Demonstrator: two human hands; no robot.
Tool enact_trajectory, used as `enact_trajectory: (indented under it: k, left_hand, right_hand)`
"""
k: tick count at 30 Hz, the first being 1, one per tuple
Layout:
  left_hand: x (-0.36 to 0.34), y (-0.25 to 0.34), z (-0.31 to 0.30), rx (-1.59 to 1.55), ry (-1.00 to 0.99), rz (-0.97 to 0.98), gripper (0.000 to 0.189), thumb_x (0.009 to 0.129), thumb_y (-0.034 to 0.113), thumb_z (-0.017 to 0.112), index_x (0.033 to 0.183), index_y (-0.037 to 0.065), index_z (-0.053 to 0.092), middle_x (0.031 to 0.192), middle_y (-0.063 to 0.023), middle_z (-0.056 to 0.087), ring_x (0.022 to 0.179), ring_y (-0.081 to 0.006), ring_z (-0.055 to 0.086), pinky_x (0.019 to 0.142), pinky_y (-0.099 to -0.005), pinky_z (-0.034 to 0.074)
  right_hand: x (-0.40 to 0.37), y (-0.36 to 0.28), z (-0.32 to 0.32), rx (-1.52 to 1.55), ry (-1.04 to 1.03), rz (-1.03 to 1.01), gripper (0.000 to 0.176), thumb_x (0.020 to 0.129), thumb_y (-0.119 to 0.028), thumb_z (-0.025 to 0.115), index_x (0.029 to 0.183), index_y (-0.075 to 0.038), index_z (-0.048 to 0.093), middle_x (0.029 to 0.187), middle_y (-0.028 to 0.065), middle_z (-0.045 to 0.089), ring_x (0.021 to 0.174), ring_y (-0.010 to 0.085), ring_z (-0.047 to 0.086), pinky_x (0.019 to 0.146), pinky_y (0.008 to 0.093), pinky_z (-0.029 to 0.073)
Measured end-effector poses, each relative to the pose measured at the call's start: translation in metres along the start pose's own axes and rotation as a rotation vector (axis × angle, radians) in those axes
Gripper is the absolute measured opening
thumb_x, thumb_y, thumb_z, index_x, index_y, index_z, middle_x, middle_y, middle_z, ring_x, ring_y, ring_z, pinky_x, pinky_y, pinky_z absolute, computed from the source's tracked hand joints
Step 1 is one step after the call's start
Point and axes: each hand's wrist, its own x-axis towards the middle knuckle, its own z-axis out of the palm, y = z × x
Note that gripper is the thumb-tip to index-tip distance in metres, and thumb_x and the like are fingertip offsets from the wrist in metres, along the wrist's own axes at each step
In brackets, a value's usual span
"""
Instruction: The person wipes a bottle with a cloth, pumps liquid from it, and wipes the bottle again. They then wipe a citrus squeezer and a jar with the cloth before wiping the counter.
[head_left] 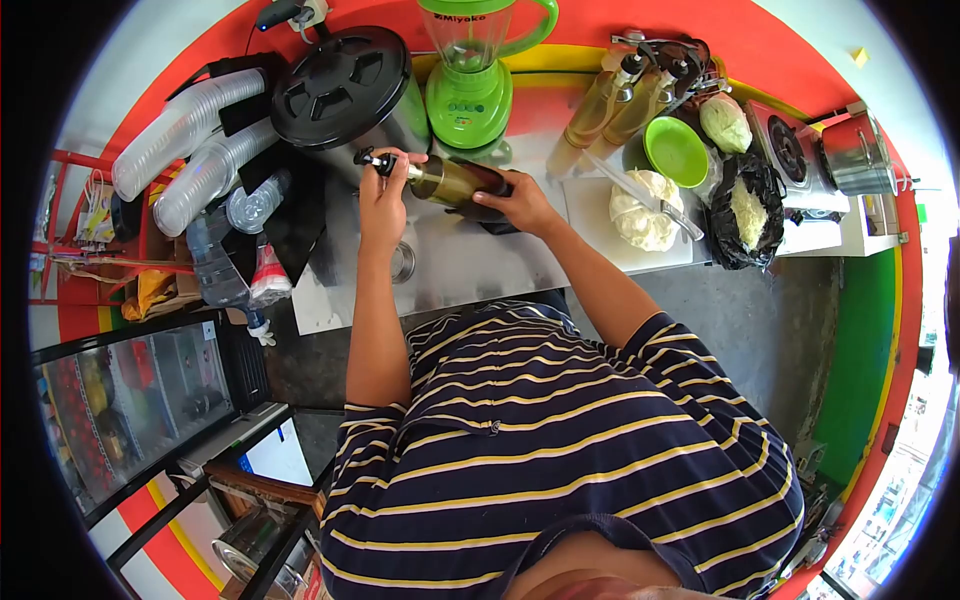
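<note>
A pump bottle (436, 182) with a black pump top and olive-coloured contents lies tilted nearly level above the metal counter (450, 250). My left hand (384, 198) is closed round its neck, just below the pump. At the other end, my right hand (522, 205) grips the base, where the bottle looks dark beside the fingers. A metal ring-shaped item (402, 262) rests on the counter near my left wrist. Behind the bottle stands a green blender (468, 105), and a large container with a black lid (342, 88) is to its left.
Two similar pump bottles (597, 100) stand at back right. Nearby are a green bowl (676, 152), a knife (640, 192) over cut cabbage (645, 222) on a white board (590, 205), and a black bag (765, 225). Stacked plastic cups (185, 130) sit at left.
</note>
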Motion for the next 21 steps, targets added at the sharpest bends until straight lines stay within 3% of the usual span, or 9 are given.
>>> enact_trajectory:
  k: [2, 4, 11, 16, 21]
  left_hand:
    - [0.001, 0.001, -0.004, 0.01, 0.004, 0.0, 0.016, 0.111, 0.021, 0.058, 0.112, 0.005, 0.06, 0.107, -0.0086, 0.077, 0.083, -0.0083, 0.051, 0.079, -0.0265, 0.041]
    - [-0.001, -0.001, -0.008, 0.004, -0.011, -0.042, 0.017, 0.111, 0.022, 0.057, 0.113, 0.006, 0.06, 0.107, -0.0097, 0.077, 0.088, -0.0103, 0.055, 0.084, -0.0282, 0.042]
    - [-0.005, 0.003, -0.008, 0.014, 0.014, -0.026, 0.017, 0.112, 0.022, 0.056, 0.113, 0.006, 0.059, 0.108, -0.0098, 0.077, 0.088, -0.009, 0.054, 0.083, -0.027, 0.041]
    - [-0.01, -0.001, -0.017, -0.003, 0.019, -0.072, 0.018, 0.112, 0.021, 0.055, 0.116, 0.005, 0.059, 0.113, -0.0139, 0.077, 0.105, -0.0175, 0.067, 0.1, -0.0327, 0.046]
    - [-0.009, 0.003, -0.01, -0.022, 0.012, -0.062, 0.016, 0.112, 0.021, 0.056, 0.114, 0.005, 0.059, 0.111, -0.0122, 0.076, 0.102, -0.0137, 0.063, 0.095, -0.0296, 0.044]
  right_hand:
    - [-0.002, 0.018, -0.015, -0.018, -0.047, 0.126, 0.054, 0.091, -0.024, 0.082, 0.142, -0.013, 0.067, 0.119, 0.0106, 0.076, 0.103, 0.0134, 0.064, 0.1, 0.0309, 0.049]
    - [0.005, 0.018, -0.017, -0.026, -0.053, 0.092, 0.054, 0.091, -0.024, 0.082, 0.142, -0.013, 0.067, 0.119, 0.0105, 0.076, 0.102, 0.0136, 0.064, 0.1, 0.0311, 0.05]
    - [0.006, -0.023, 0.005, -0.115, -0.023, -0.055, 0.061, 0.089, -0.025, 0.083, 0.145, -0.009, 0.064, 0.119, 0.0128, 0.077, 0.102, 0.0159, 0.068, 0.1, 0.0329, 0.051]
    - [0.007, 0.014, -0.012, -0.131, -0.054, -0.08, 0.063, 0.089, -0.025, 0.084, 0.146, -0.008, 0.063, 0.12, 0.0139, 0.077, 0.102, 0.0193, 0.07, 0.1, 0.0328, 0.051]
    - [0.016, 0.005, 0.0, -0.142, -0.04, -0.077, 0.064, 0.088, -0.024, 0.084, 0.147, -0.011, 0.063, 0.118, 0.0121, 0.078, 0.102, 0.0168, 0.069, 0.1, 0.0327, 0.051]
